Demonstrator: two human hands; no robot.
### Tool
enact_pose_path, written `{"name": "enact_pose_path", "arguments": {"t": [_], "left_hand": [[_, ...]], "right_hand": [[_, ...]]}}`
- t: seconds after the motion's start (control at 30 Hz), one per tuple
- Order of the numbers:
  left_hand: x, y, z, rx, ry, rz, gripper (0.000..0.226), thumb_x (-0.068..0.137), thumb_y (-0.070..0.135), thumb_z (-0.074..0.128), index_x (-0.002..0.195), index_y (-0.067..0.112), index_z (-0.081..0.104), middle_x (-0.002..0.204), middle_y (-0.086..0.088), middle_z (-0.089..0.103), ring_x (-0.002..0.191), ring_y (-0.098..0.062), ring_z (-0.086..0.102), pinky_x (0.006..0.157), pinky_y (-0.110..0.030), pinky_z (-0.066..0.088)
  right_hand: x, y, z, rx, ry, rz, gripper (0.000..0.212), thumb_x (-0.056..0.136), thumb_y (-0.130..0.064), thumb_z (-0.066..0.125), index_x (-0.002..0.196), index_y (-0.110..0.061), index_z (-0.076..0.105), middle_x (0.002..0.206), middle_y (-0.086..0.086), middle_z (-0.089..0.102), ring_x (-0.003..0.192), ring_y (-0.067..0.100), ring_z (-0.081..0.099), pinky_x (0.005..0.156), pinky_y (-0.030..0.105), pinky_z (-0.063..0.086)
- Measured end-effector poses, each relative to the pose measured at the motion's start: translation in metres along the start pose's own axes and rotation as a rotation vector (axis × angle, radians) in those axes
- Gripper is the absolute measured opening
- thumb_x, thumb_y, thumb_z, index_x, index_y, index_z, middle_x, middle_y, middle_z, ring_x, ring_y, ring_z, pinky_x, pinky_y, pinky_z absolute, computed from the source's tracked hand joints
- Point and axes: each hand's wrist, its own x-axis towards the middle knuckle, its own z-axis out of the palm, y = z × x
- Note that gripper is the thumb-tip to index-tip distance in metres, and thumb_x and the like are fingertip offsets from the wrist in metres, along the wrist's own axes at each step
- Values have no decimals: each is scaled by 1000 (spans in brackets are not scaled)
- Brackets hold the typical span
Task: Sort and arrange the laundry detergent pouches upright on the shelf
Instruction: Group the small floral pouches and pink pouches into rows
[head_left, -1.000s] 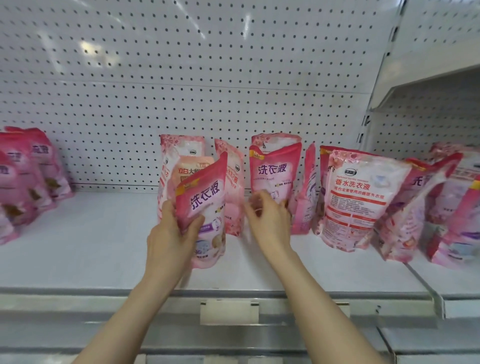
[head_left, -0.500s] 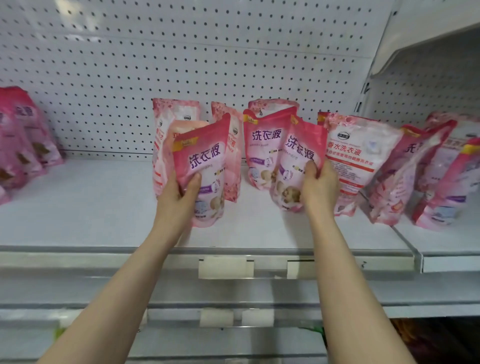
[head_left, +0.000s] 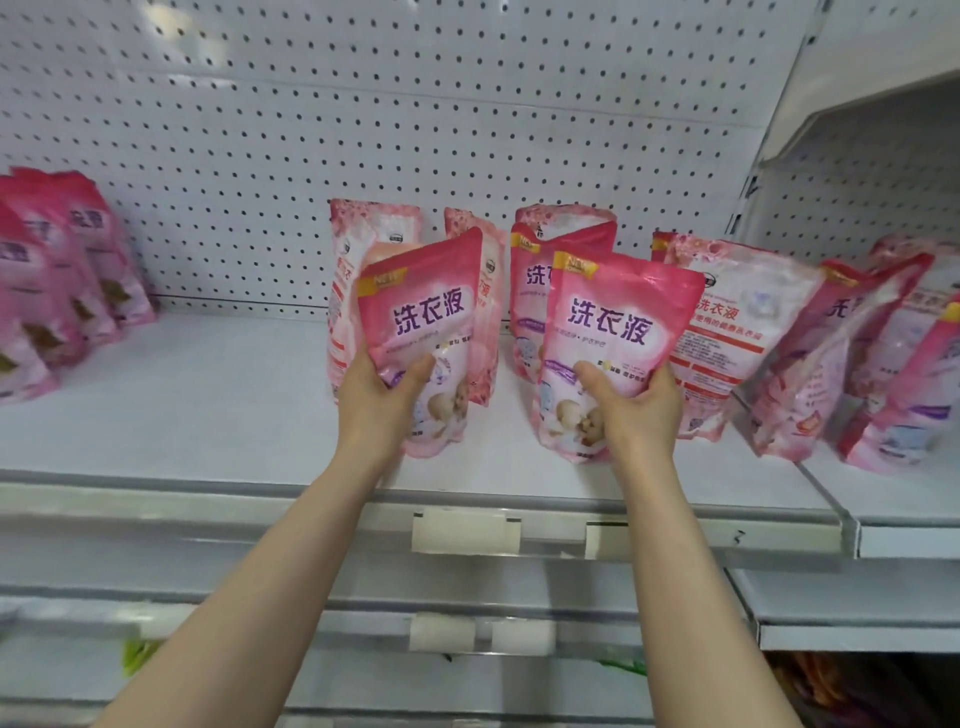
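Two deep pink detergent pouches with purple lettering are held upright over the front of the white shelf (head_left: 208, 415). My left hand (head_left: 376, 405) grips the lower part of the left pouch (head_left: 423, 312). My right hand (head_left: 631, 410) grips the lower part of the right pouch (head_left: 618, 322), thumb across its front. Behind them stand paler pink pouches (head_left: 358, 244) and another deep pink pouch (head_left: 530, 291). A pale pouch with red text (head_left: 737, 322) leans just right of my right hand.
More pink pouches (head_left: 62, 280) lean in a row at the far left of the shelf. Several pouches (head_left: 883, 353) lie tilted on the neighbouring shelf at the right. White pegboard (head_left: 415, 130) backs the shelf. Price-tag holders (head_left: 465, 530) sit on its front rail.
My right hand took a deep pink pouch from the back group and brought it forward, turning it to face me. The left hand kept its pouch, which moved little.
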Motion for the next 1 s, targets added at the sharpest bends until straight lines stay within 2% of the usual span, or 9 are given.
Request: {"name": "enact_pose_path", "arguments": {"t": [0.1,0.17,0.27,0.43,0.67,0.83,0.93,1.0], "left_hand": [[-1,2,-7,-162,9,-40,29,86,14,71,113,16,61,102,1,73,94,-14,71,87,-40,57],[-2,6,-17,-229,-12,-57,33,86,13,70,117,10,60,103,-3,73,92,-16,72,85,-39,58],[-3,13,-37,-287,-84,-49,36,86,12,70,120,6,60,106,-8,73,96,-22,71,84,-40,58],[-4,16,-84,-301,-168,-30,39,86,15,70,123,10,57,112,-8,72,103,-25,69,91,-46,55],[-5,10,-207,-205,-197,-4,46,80,23,72,122,13,57,111,-2,72,101,-22,69,89,-43,56],[-1,-4,-309,-175,-116,9,44,85,19,72,125,17,54,115,0,71,105,-19,68,95,-49,52],[1,-9,-365,-166,-81,23,56,76,31,75,127,19,54,117,1,70,107,-19,67,93,-45,53],[4,-13,-397,-178,-53,14,56,74,31,73,126,19,55,115,1,71,105,-18,68,90,-42,55]], "right_hand": [[-6,-4,0,125,6,48,35,73,-19,85,100,-27,64,100,-8,74,89,11,73,86,43,60],[-14,-14,-1,225,-2,78,35,76,-16,84,104,-23,64,100,-5,74,86,9,74,81,38,62],[-32,-37,0,298,-53,70,40,77,-13,82,112,-15,63,105,2,76,89,16,75,76,36,62],[-74,-72,21,337,-144,18,45,76,-4,79,116,-15,62,97,-4,77,85,17,75,65,30,60],[-160,-98,99,377,-197,31,44,75,-1,79,110,-22,64,102,-1,77,91,20,75,71,36,61],[-216,-108,173,406,-236,39,44,75,1,78,111,-20,63,99,-4,77,88,16,75,67,31,61],[-241,-115,217,448,-258,50,44,74,4,78,107,-20,63,94,-6,78,85,15,75,64,27,59],[-254,-118,245,442,-270,51,45,73,5,79,107,-20,63,94,-5,78,85,15,75,64,27,59]]}}
